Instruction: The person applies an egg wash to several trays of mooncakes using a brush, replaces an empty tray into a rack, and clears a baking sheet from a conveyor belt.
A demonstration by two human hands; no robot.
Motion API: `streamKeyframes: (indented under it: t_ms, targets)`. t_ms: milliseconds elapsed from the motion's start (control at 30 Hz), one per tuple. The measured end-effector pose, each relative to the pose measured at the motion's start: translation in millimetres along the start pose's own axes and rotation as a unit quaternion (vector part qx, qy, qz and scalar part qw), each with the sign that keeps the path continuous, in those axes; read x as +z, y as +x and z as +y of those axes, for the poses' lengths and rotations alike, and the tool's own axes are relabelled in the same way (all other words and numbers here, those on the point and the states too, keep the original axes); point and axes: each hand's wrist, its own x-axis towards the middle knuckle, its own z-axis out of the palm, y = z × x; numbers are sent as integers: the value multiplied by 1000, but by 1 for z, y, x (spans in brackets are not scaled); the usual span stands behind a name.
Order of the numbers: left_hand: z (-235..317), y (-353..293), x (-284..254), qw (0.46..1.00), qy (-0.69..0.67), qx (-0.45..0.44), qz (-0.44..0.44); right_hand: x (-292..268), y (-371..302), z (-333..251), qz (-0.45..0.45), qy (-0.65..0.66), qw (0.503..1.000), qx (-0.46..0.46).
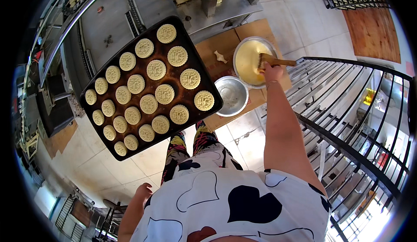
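My right hand (272, 73) is closed round the wooden handle of a pastry brush (278, 62). The brush's bristles are over a metal bowl (235, 66) of yellow liquid (249, 55) that looks like egg wash, at the right. Low at the left, beside my body, my left hand (142, 194) hangs with its fingers curled in and nothing visible in them. In front of me, a dark baking tray (177, 131) carries rows of pale round mooncakes (156, 70) with stamped tops. Neither hand touches the tray.
Beside the egg-wash bowl stands a smaller metal bowl (232, 96); both are on brown cardboard (208, 46). A black metal rack (347, 133) rises close on my right. A metal machine with chains (130, 7) lies beyond the tray. Tiled floor (108, 172) shows below.
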Motion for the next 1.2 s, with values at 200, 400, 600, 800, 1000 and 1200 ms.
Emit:
streamKeyframes:
  t_ms: [200, 400, 600, 800, 1000, 1200]
  targets:
    - [51, -9, -11, 996, -39, -6, 82, -2, -48, -21, -17, 215, 975, 59]
    - [21, 23, 0, 988, -16, 7, 155, -1, -98, 4, -3, -105, 978, -180]
    - [-34, 46, 23, 981, -148, 14, 123, -32, -125, -7, -99, -307, 937, -137]
    - [-42, 34, 20, 970, -157, 99, 156, -19, -202, -65, -165, 112, 979, -52]
    - [-63, 38, 15, 958, -201, 100, 180, 129, -345, -86, -342, 232, 909, -50]
    - [-103, 36, 11, 947, -246, 78, 192, 225, -422, -68, -412, 92, 896, -138]
